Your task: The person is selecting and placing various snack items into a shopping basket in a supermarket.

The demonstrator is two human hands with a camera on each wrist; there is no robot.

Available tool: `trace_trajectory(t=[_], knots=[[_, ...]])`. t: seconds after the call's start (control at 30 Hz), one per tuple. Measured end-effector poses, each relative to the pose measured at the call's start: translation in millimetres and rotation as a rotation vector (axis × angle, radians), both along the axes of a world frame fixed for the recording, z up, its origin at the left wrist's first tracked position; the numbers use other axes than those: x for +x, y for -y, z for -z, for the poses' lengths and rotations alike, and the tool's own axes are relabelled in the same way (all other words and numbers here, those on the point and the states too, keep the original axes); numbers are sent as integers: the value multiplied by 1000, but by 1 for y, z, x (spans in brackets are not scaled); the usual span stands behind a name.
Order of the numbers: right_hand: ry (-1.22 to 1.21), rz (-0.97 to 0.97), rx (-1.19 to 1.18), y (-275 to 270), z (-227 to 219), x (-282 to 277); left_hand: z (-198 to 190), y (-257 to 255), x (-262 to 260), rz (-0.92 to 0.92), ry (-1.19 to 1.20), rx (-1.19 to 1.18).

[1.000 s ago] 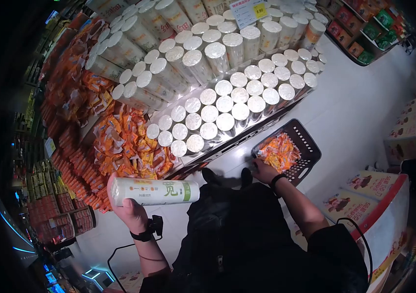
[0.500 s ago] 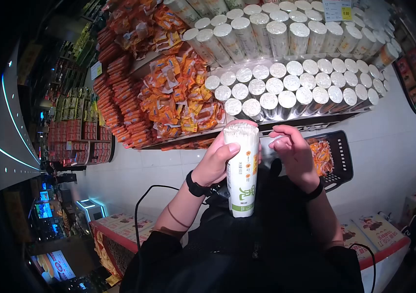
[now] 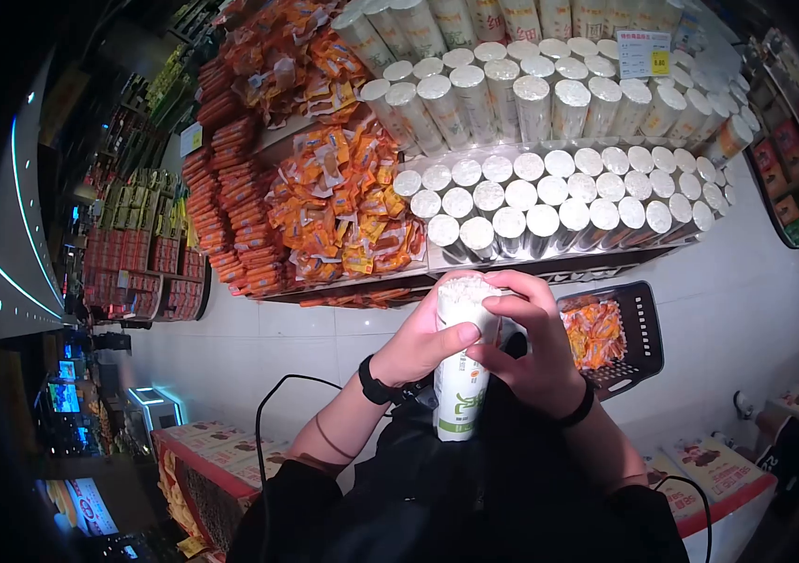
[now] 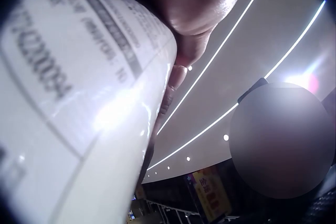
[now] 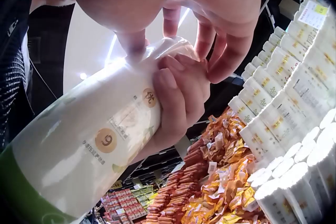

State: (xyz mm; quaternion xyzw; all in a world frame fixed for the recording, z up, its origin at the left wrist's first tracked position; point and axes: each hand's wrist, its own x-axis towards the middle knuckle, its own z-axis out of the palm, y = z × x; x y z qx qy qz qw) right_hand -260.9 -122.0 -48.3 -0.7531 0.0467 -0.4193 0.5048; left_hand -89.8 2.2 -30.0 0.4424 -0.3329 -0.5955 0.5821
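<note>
A white cylindrical pack (image 3: 460,394) with a green band at its lower end is held upright in front of the body. My left hand (image 3: 416,340) grips its upper part, fingers wrapped round behind, thumb across the front. My right hand (image 3: 542,361) has its curved fingers and thumb at the pack's top end, pinching it. In the right wrist view the pack (image 5: 89,140) lies slanted, with the left hand's fingers (image 5: 181,95) round it and the right hand (image 5: 178,14) over its end. Printed text fills the near side of the pack (image 4: 79,77) in the left wrist view.
A black basket (image 3: 645,328) with orange packets stands on the floor at right. Ahead, a shelf holds rows of white cylindrical packs (image 3: 542,220) and a heap of orange packets (image 3: 338,202). Printed boxes (image 3: 714,469) stand at lower right, with a person's shoe (image 3: 745,405) nearby.
The left hand has brought the pack from the left to the middle and turned it upright. The right hand has left the basket and come onto the pack's top end. The view has shifted.
</note>
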Motion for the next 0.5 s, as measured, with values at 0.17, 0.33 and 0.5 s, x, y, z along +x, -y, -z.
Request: trace_trajectory(t=[0.17,0.33,0.5], knots=[[-26,2,21,-2,1,2,11,-3,1,-52,78,29],[-79,14,113,-10,5,1,3,-3,3,-44,50,85],[-151,-14,120,-12,-1,1,0,-7,6,-39,44,78]])
